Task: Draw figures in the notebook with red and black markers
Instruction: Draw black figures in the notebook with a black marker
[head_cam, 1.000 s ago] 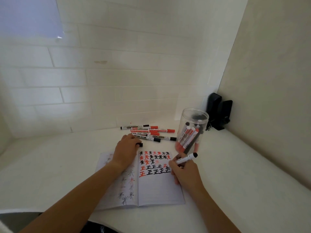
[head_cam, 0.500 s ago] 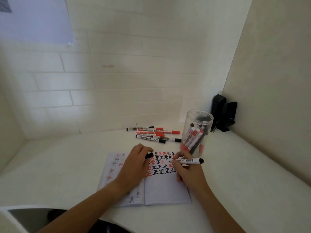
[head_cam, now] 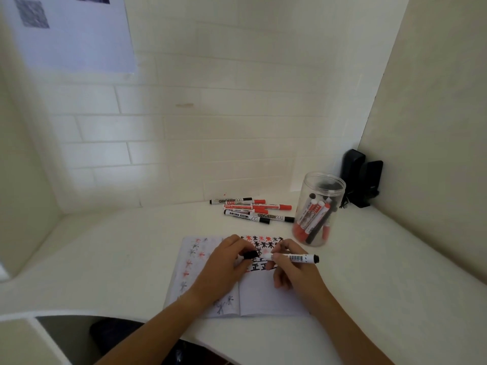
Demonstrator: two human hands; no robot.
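An open notebook (head_cam: 266, 299) lies on the white desk, its pages showing red and black star shapes and characters. My right hand (head_cam: 292, 270) holds a black marker (head_cam: 300, 258) level over the right page, its tail end pointing right. My left hand (head_cam: 224, 264) pinches the black cap (head_cam: 249, 255) at the marker's left end; cap and tip touch or nearly touch. Both hands hide part of the drawn rows.
Several loose red and black markers (head_cam: 253, 209) lie behind the notebook. A clear plastic jar (head_cam: 317, 209) with more markers stands to the right. Two black speakers (head_cam: 362, 177) sit in the back right corner. Walls close in on three sides.
My left hand has brought the black cap right, up to the marker's tip. My right hand has turned the marker level. The view has tilted upward.
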